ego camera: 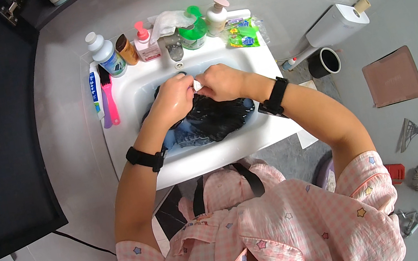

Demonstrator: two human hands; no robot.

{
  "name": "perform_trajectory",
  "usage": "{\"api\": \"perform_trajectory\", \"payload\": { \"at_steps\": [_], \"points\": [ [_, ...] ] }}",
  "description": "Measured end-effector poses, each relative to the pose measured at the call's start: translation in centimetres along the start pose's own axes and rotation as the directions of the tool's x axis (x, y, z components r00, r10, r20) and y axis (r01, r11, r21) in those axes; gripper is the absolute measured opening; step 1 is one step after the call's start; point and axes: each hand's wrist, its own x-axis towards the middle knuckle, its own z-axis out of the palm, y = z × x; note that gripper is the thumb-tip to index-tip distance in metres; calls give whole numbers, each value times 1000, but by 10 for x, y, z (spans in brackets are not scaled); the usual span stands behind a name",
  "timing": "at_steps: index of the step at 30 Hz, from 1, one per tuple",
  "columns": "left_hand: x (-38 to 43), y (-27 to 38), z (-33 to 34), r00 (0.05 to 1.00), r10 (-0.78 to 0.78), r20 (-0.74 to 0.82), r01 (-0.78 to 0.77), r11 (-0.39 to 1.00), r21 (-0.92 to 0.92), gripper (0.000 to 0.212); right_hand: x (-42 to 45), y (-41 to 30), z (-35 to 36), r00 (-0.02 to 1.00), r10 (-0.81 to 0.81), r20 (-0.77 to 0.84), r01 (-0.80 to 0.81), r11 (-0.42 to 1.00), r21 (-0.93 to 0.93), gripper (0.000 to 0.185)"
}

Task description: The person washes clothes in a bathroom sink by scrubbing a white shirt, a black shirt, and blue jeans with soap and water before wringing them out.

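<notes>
My left hand (175,100) and my right hand (221,82) meet above the washbasin, their fingertips pinching a small white piece (197,85) between them. Whether it is a label or part of a garment, I cannot tell. Below them, dark wet fabric (216,114) lies in bluish water, with blue denim-like cloth (193,134) beside and partly under it. The white basin (206,162) surrounds the cloth. Behind my hands stands the faucet (175,48), partly covered by a white crumpled cloth or tissue (171,23).
Along the basin's back stand a white bottle (106,54), a brown tube (126,50), pump bottles (146,43) and green packets (244,34). At the left edge lie a toothpaste tube (96,91) and a pink brush (110,99). An open dark cabinet door (2,125) stands at left.
</notes>
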Motion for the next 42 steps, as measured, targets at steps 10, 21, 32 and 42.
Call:
{"api": "perform_trajectory", "payload": {
  "at_steps": [10,21,32,42],
  "points": [
    [-4,-18,15,998,66,-20,-63,991,119,2,-23,28,16,993,66,96,-57,994,-90,25],
    [-60,-94,28,735,-668,-117,654,744,-139,19,-27,64,99,545,691,475,-838,467,282,94],
    [-91,-90,16,498,-781,-377,759,603,-246,15,53,6,119,912,357,-203,-201,819,538,23],
    [-91,-96,23,522,-744,-417,797,600,-72,20,82,-8,142,644,-16,765,298,926,-232,58]
  ]
}}
